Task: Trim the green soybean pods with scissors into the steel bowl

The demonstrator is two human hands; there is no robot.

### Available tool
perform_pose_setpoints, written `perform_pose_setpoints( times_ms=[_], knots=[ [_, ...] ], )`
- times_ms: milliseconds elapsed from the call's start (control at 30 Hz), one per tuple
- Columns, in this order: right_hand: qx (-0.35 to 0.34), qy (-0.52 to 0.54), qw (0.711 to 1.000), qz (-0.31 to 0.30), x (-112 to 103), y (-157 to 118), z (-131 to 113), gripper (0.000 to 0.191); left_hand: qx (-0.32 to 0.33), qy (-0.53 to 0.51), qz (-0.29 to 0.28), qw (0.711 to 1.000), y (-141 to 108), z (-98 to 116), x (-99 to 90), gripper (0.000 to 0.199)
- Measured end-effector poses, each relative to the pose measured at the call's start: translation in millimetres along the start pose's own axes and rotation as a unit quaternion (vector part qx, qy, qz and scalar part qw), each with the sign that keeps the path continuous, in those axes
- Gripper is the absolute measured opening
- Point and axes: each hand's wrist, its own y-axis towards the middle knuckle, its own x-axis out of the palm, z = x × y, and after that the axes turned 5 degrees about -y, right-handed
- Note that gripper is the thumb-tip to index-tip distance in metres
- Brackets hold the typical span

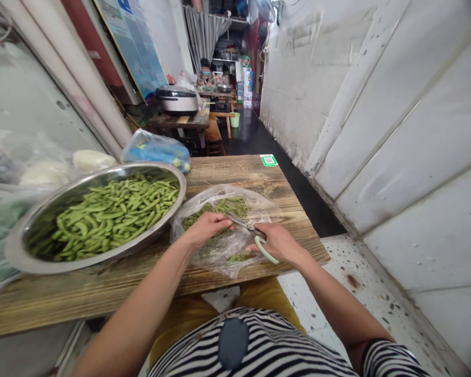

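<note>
My right hand [277, 242] is closed on a pair of scissors [266, 251] with pale green handles, their blades pointing left over a clear plastic bag [230, 266]. Close to the blade tips, my left hand [209, 229] is pinched closed; whatever lies between its fingertips is too small to name. Green pod trimmings [239, 207] lie in the opened bag beneath both hands. To the left stands a wide metal basin [181, 183] with many green bean pods [118, 214] in it.
The wooden table [255, 178] bears a QR code card [269, 160] at its far edge. Behind the basin sits a blue plastic bag [157, 149]; more bags [3, 225] lie at the left. A white cooker [177, 99] stands on a farther table. A wall runs along the right.
</note>
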Motion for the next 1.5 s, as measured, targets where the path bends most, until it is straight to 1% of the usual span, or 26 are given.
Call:
perform_pose_setpoints(
  times_ms=[133,233,300,367,467,600,667,733,833,933,1033,1133,1200,1233,1333,1400,1500],
  knots=[
    [-0.006,0.043,0.999,-0.001,0.6,-4.1,-0.2,0.041,-0.012,-0.018,-0.024,0.999,-0.7,0.6,3.0,0.039],
    [-0.001,0.055,0.998,0.004,3.2,-5.9,5.4,0.036,-0.026,-0.018,-0.033,0.999,-1.7,0.2,7.4,0.037],
    [0.012,0.060,0.998,0.004,6.7,-5.3,10.8,0.034,-0.039,-0.065,-0.026,0.997,-2.3,-1.5,11.2,0.035],
    [0.046,0.078,0.996,0.001,10.6,-3.6,15.0,0.036,-0.045,-0.153,0.006,0.987,-2.8,-4.0,15.0,0.033],
    [0.082,0.140,0.987,-0.014,15.0,-1.8,15.8,0.041,-0.032,-0.279,0.065,0.958,-3.1,-7.3,18.6,0.035],
    [0.047,0.210,0.975,-0.057,15.5,-4.8,6.3,0.045,0.007,-0.343,0.162,0.925,-2.9,-6.9,18.8,0.034],
    [0.031,0.216,0.974,-0.056,14.3,-6.8,0.3,0.045,0.002,-0.374,0.201,0.905,-3.4,-4.3,19.3,0.031],
    [0.028,0.213,0.975,-0.049,13.5,-7.7,-4.5,0.045,-0.020,-0.408,0.218,0.886,-4.4,-1.2,21.4,0.026],
    [0.032,0.209,0.976,-0.048,14.2,-6.7,-8.5,0.045,-0.045,-0.442,0.231,0.865,-5.9,1.9,28.1,0.019],
    [0.034,0.217,0.974,-0.047,17.0,-4.6,-10.6,0.046,-0.046,-0.465,0.240,0.851,-6.3,1.7,36.3,0.021],
    [0.034,0.229,0.972,-0.047,20.7,-2.0,-13.1,0.047,-0.039,-0.476,0.250,0.842,-6.1,0.2,42.6,0.027],
    [0.035,0.257,0.965,-0.041,25.6,0.3,-17.2,0.047,-0.030,-0.473,0.250,0.844,-5.6,-1.0,45.4,0.030],
    [0.053,0.298,0.951,-0.057,29.7,1.3,-20.7,0.046,-0.029,-0.465,0.253,0.848,-4.9,-1.8,46.5,0.031],
    [0.067,0.330,0.939,-0.071,32.0,1.6,-22.5,0.046,-0.029,-0.462,0.258,0.848,-4.3,-2.4,47.2,0.032],
    [0.094,0.441,0.886,-0.103,37.8,2.0,-27.2,0.047,-0.030,-0.456,0.268,0.848,-3.1,-5.0,50.6,0.033],
    [0.107,0.489,0.859,-0.108,39.5,2.0,-28.3,0.048,-0.032,-0.449,0.269,0.852,-3.2,-6.8,52.3,0.034],
    [0.151,0.519,0.835,-0.105,37.4,1.3,-25.0,0.048,-0.032,-0.420,0.270,0.866,-1.6,-8.5,48.5,0.032]
  ],
)
